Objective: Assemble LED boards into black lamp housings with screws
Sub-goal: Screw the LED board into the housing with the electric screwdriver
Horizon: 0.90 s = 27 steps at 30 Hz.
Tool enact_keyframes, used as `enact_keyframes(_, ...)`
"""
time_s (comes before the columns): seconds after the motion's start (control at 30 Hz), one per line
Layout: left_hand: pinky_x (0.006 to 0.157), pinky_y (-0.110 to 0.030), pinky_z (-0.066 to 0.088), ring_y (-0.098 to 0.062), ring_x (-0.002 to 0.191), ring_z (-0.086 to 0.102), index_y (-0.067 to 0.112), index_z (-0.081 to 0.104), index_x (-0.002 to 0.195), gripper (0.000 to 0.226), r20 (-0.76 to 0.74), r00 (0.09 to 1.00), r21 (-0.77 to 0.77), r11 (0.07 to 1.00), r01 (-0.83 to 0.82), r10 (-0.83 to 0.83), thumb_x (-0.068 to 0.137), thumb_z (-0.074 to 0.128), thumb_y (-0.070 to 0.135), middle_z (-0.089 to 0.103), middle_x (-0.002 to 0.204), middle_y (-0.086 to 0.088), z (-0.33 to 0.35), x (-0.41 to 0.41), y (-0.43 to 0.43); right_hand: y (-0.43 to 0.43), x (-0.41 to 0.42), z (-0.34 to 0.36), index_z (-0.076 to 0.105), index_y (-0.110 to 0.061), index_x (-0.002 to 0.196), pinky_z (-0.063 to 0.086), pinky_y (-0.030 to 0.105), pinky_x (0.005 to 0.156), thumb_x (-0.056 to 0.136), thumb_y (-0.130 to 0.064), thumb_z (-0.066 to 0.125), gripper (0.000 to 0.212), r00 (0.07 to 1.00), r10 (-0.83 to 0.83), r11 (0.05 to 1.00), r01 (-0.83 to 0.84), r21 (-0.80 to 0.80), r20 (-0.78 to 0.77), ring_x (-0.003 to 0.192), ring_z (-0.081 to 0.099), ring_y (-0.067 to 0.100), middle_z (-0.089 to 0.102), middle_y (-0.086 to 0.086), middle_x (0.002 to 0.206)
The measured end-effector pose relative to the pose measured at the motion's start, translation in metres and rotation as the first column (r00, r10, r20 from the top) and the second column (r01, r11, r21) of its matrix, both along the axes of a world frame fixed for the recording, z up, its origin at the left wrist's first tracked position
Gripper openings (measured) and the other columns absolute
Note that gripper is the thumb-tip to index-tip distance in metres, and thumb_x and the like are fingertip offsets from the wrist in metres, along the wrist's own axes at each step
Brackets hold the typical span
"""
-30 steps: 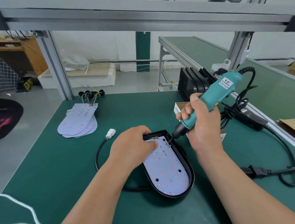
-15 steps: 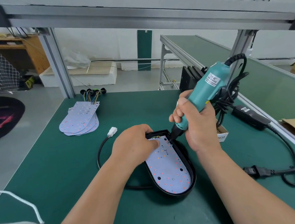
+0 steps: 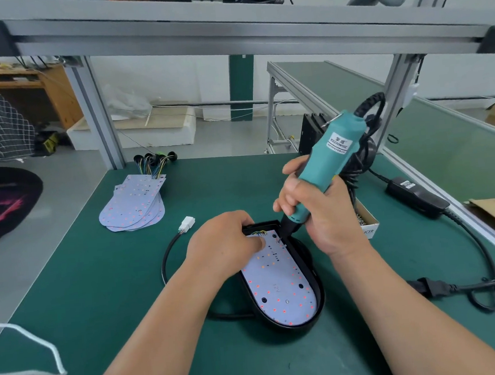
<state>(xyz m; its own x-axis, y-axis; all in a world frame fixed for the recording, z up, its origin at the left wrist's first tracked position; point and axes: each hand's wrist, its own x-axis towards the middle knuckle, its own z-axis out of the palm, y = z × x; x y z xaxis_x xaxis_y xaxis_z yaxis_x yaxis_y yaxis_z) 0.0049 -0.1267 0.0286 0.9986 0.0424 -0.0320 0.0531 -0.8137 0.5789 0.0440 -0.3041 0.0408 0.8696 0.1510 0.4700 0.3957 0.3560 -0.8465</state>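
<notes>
On green worktop, centre: black lamp housing lying flat, LED board seated inside. Left hand over housing's far-left corner, fingers curled at rim, one fingertip pressing board. Right hand fingers wrapped round teal electric screwdriver, tilted, bit tip on board's far end just beside left fingertip. White connector near housing, on cable. Stack of spare LED boards far left. Screw box just behind right hand.
</notes>
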Motion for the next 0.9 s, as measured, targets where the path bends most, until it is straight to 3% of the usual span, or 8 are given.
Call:
enact_keyframes(0.23,0.067,-0.029,0.048,-0.006,0.079,0.064,0.038,0.064,0.092,0.015,-0.022,1.000,0.029,0.999,0.020,-0.019,0.085,0.072,0.048,0.067,0.078,0.014,0.004,0.000,-0.003,-0.013,-0.005,0.004,0.065,-0.008,0.104,0.054,0.044,0.072,0.091,0.005,0.055,0.021,0.998,-0.057,0.993,0.055,0.099,0.008,0.058,0.048,0.025,0.046,0.006,0.065)
enact_keyframes(0.37,0.073,-0.032,0.056,-0.009,0.076,0.067,0.037,0.066,0.090,0.013,-0.036,0.999,0.001,1.000,0.010,-0.010,0.085,0.072,0.047,0.068,0.074,0.013,0.006,-0.002,-0.002,-0.019,-0.004,0.013,0.065,-0.013,0.106,0.054,0.042,0.074,0.094,-0.003,0.057,0.017,0.997,-0.052,0.977,0.039,0.211,0.055,0.060,0.048,0.022,0.046,0.003,0.067)
enact_keyframes(0.47,0.076,-0.035,0.059,-0.010,0.075,0.069,0.037,0.067,0.090,0.012,-0.037,0.999,-0.005,1.000,0.011,-0.011,0.084,0.072,0.046,0.069,0.074,0.012,0.009,-0.004,-0.001,-0.026,-0.002,0.012,0.064,-0.015,0.105,0.054,0.037,0.074,0.098,-0.014,0.063,0.007,0.994,-0.043,0.895,0.082,0.438,-0.097,0.062,0.049,0.017,0.047,0.001,0.071)
enact_keyframes(0.57,0.077,-0.035,0.058,-0.012,0.082,0.067,0.038,0.068,0.096,0.014,-0.024,1.000,0.038,0.999,0.018,-0.017,0.085,0.070,0.047,0.068,0.082,0.012,0.010,-0.007,0.000,-0.035,0.004,0.006,0.061,-0.014,0.101,0.054,0.034,0.072,0.099,-0.019,0.068,0.009,0.959,-0.044,0.776,0.209,0.595,-0.279,0.062,0.049,0.016,0.048,0.000,0.072)
enact_keyframes(0.67,0.092,-0.041,0.052,-0.021,0.109,0.055,0.041,0.068,0.118,0.030,0.133,0.989,0.205,0.978,0.034,-0.062,0.088,0.069,0.046,0.058,0.105,0.009,0.005,-0.009,-0.004,-0.040,0.009,0.002,0.059,-0.012,0.100,0.055,0.033,0.069,0.098,-0.016,0.069,0.010,0.933,-0.049,0.720,0.281,0.634,-0.358,0.061,0.049,0.015,0.048,0.001,0.072)
enact_keyframes(0.73,0.098,-0.041,0.044,-0.020,0.115,0.047,0.043,0.067,0.124,0.033,0.259,0.958,0.287,0.957,0.045,-0.122,0.091,0.069,0.043,0.052,0.112,0.011,0.003,-0.010,-0.011,-0.043,0.012,0.000,0.060,-0.011,0.101,0.056,0.033,0.069,0.097,-0.015,0.069,0.011,0.924,-0.056,0.705,0.306,0.640,-0.379,0.060,0.050,0.015,0.050,0.001,0.072)
enact_keyframes(0.83,0.089,-0.038,0.039,-0.018,0.102,0.052,0.041,0.073,0.109,0.016,0.326,0.916,0.344,0.932,0.115,-0.233,0.095,0.064,0.042,0.055,0.102,0.013,0.000,-0.012,-0.022,-0.045,0.013,-0.002,0.059,-0.011,0.101,0.056,0.034,0.069,0.095,-0.013,0.072,0.014,0.920,-0.051,0.692,0.313,0.650,-0.388,0.060,0.051,0.015,0.051,0.001,0.071)
enact_keyframes(0.9,0.083,-0.037,0.046,-0.018,0.095,0.058,0.035,0.072,0.100,0.014,0.283,0.926,0.313,0.936,0.158,-0.251,0.097,0.061,0.042,0.058,0.096,0.011,-0.002,-0.013,-0.031,-0.045,0.014,-0.003,0.059,-0.010,0.100,0.057,0.034,0.069,0.094,-0.012,0.072,0.014,0.918,-0.048,0.686,0.317,0.655,-0.395,0.059,0.051,0.015,0.050,0.001,0.071)
